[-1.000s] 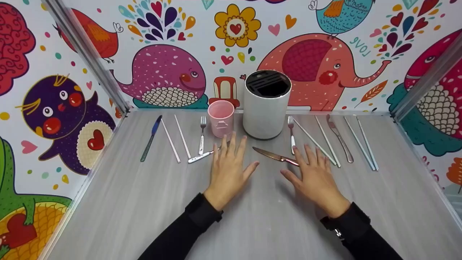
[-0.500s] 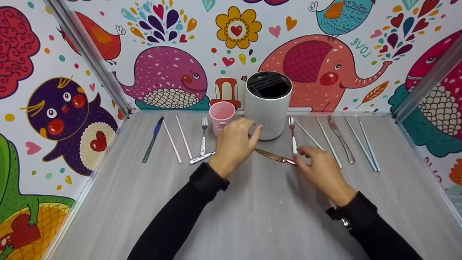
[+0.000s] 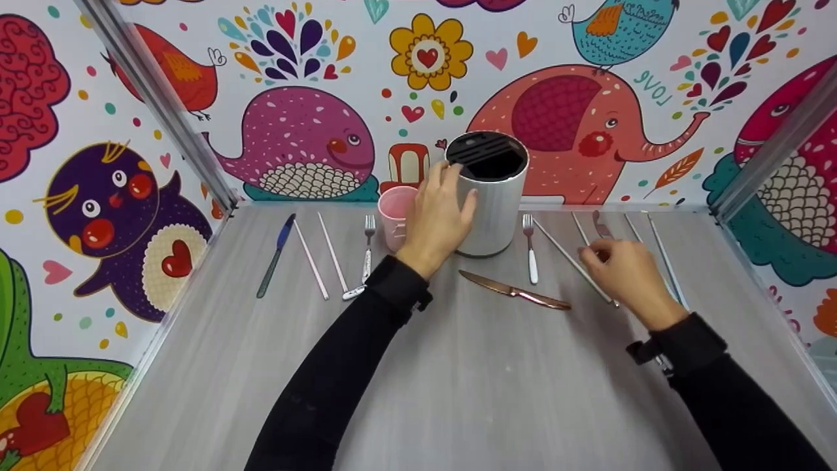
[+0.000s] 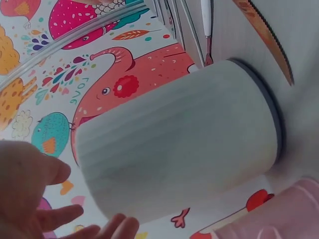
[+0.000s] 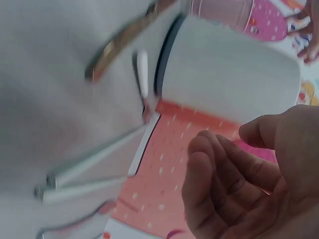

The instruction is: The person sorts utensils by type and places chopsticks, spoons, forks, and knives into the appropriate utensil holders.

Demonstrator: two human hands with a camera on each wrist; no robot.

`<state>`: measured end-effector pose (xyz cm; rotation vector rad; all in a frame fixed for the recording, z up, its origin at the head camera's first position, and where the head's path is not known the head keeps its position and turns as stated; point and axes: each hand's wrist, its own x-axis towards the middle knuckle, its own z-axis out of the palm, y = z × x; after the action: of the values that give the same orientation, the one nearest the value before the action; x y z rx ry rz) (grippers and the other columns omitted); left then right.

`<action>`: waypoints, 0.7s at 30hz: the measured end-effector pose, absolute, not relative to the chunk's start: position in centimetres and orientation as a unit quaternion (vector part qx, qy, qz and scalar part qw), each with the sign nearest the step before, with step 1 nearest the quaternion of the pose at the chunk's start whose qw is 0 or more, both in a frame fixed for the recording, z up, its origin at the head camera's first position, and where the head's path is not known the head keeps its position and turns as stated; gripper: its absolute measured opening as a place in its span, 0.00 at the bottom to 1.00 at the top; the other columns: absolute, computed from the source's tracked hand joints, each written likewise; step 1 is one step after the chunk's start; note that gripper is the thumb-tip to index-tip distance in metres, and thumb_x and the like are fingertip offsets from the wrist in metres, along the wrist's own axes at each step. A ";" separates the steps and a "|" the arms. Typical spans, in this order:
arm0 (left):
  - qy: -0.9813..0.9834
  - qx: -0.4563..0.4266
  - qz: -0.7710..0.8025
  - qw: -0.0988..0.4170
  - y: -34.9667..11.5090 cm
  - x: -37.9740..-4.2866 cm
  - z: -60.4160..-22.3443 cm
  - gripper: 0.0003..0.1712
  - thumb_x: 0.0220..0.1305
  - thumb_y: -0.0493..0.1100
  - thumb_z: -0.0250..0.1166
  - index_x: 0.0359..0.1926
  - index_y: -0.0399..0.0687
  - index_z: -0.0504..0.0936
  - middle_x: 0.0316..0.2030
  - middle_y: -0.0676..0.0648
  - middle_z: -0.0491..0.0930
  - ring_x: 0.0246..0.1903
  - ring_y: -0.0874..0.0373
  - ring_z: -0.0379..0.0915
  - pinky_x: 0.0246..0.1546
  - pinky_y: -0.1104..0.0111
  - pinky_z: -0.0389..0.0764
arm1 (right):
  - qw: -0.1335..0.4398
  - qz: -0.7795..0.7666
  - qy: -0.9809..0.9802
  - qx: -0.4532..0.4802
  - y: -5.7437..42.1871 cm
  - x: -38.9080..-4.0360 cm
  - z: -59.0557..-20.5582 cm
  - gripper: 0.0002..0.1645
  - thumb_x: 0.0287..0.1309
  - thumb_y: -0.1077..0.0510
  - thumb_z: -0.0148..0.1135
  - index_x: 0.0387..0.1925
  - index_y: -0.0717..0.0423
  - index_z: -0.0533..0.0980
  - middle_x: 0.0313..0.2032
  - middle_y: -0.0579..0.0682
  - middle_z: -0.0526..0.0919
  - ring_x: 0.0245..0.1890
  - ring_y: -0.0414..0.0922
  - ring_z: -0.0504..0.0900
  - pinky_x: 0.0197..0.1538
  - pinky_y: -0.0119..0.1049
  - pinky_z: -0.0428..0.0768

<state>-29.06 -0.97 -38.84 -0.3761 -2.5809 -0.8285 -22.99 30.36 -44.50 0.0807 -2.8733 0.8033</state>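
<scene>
A tall whitish knife block (image 3: 490, 219) with a black slotted top stands at the back. My left hand (image 3: 437, 212) is at its upper left side, thumb and fingers spread and holding nothing; the left wrist view shows the fingertips (image 4: 124, 226) near the top end. A pink cup (image 3: 394, 203) sits behind that wrist. My right hand (image 3: 631, 278) hovers over the right-hand cutlery, fingers loosely curled around nothing. Beneath it lie pale green chopsticks (image 3: 569, 258) and a table knife (image 3: 601, 226), partly hidden. A copper-coloured serrated knife (image 3: 513, 292) lies before the block, near a white-handled fork (image 3: 530, 252).
On the left lie a blue-bladed knife (image 3: 276, 255), pink chopsticks (image 3: 310, 260) and another fork (image 3: 368, 245). The left sleeve mostly covers a white-handled knife (image 3: 354, 293). Light blue chopsticks (image 3: 666, 252) lie far right. Patterned walls (image 3: 307, 144) enclose the back and sides.
My left hand has risen from the table, past the cup, to the block's upper side. My right hand has moved right, off the copper-coloured knife's handle, its fingers curling loosely.
</scene>
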 end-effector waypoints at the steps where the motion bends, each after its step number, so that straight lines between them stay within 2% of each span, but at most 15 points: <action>1: -0.925 -0.132 -0.299 0.196 -0.9 -29.2 -38.9 0.32 0.81 0.53 0.65 0.77 0.43 0.76 0.75 0.39 0.74 0.70 0.44 0.80 0.72 0.53 0.81 | 0.075 0.265 -0.961 0.022 30.9 -23.4 -44.3 0.22 0.78 0.50 0.63 0.54 0.66 0.89 0.43 0.64 0.92 0.38 0.56 0.83 0.38 0.42 0.78; 6: -0.926 -0.128 -0.306 0.180 -0.4 -29.5 -39.2 0.33 0.81 0.53 0.64 0.78 0.43 0.75 0.79 0.40 0.71 0.72 0.45 0.78 0.75 0.53 0.79 | 0.041 0.243 -0.969 -0.002 33.7 -25.4 -43.4 0.26 0.79 0.48 0.61 0.56 0.68 0.87 0.44 0.66 0.91 0.40 0.59 0.82 0.36 0.41 0.77; 12: -0.928 -0.135 -0.299 0.176 -0.1 -29.4 -39.4 0.34 0.81 0.54 0.63 0.79 0.44 0.74 0.81 0.42 0.69 0.74 0.46 0.76 0.76 0.53 0.78 | 0.001 0.213 -0.977 -0.023 36.7 -27.5 -43.3 0.28 0.79 0.49 0.61 0.55 0.73 0.86 0.44 0.70 0.89 0.42 0.64 0.81 0.39 0.47 0.80; 18: -0.933 -0.135 -0.285 0.171 0.0 -29.4 -39.8 0.35 0.82 0.54 0.63 0.81 0.44 0.72 0.83 0.42 0.67 0.77 0.46 0.74 0.76 0.53 0.78 | -0.042 0.206 -0.977 -0.032 38.4 -28.7 -44.4 0.27 0.77 0.50 0.63 0.52 0.75 0.86 0.37 0.67 0.87 0.37 0.61 0.80 0.32 0.42 0.76; 21: -0.935 -0.136 -0.280 0.172 -0.1 -29.3 -39.9 0.35 0.82 0.54 0.63 0.81 0.44 0.71 0.83 0.42 0.67 0.77 0.46 0.73 0.76 0.53 0.78 | -0.064 0.198 -0.977 -0.041 38.8 -29.0 -45.1 0.27 0.76 0.50 0.63 0.52 0.75 0.85 0.37 0.66 0.86 0.36 0.60 0.80 0.32 0.42 0.77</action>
<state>-29.34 -0.10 -39.88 -0.3853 -2.6530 -0.7961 -29.04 38.83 -45.13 -0.1332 -3.2030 0.6483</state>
